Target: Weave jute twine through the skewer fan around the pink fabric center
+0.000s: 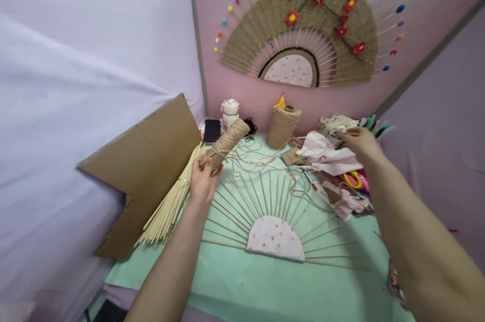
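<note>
My left hand is wrapped round the lower end of a spool of brown jute twine, tilted up to the right over the table. My right hand reaches to the back right, its fingers bent together at a bundle of cream cord; what lies between them is hidden. In front lies a fan frame of thin sticks spread from a half-round base covered in spotted pink cloth. Loose twine strands trail behind it.
A thick twine cone and a white bottle stand at the back. Bundled sticks and folded cardboard are left. Pink cloth, scissors and a pen lie right. A finished fan hangs behind.
</note>
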`<state>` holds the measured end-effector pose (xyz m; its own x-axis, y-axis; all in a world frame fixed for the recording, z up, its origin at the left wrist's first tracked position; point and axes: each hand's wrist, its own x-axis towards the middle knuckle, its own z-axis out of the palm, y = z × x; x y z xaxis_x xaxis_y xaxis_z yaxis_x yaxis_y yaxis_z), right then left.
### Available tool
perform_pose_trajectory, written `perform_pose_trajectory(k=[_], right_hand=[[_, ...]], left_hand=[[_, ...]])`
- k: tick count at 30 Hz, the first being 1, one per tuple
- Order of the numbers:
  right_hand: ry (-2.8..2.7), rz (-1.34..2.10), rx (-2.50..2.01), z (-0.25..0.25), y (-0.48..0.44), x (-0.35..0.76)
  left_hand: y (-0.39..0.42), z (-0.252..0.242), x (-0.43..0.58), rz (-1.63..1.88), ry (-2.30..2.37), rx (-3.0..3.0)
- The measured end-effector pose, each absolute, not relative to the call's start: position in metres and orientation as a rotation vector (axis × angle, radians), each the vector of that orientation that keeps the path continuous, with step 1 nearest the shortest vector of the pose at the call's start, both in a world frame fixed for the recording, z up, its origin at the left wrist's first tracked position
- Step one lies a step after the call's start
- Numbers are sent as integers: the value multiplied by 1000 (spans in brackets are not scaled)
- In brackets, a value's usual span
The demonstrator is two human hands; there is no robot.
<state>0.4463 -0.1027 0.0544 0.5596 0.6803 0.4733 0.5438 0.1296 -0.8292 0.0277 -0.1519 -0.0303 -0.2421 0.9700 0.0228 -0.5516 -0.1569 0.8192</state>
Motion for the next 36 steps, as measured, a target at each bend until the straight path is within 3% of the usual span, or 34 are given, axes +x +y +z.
perform_pose_trajectory(k=[4,7,9,19,24,29,36], right_hand=[[-1344,338,-1546,52,-115,372],[-1648,846,-1300,55,-124,305],[-1770,892,-1210,56,-128,271],[-1634,380,-1485,77,-111,284],[-1701,634,-1408,96,-130,287],[-1771,605,-1403,92,-143,281],[-1329,-4,-1533,85,-112,339]], left_hand=[[-156,-31,36,1646,827,711],[-160,-30,44,1588,829,745],[-162,-30,47,1533,827,798],[-154,-39,35,1715,1254,1144],[-164,-37,47,1608,1141,1291],[-171,-37,56,1495,1072,1408],[-144,-46,33,1987,1110,790]])
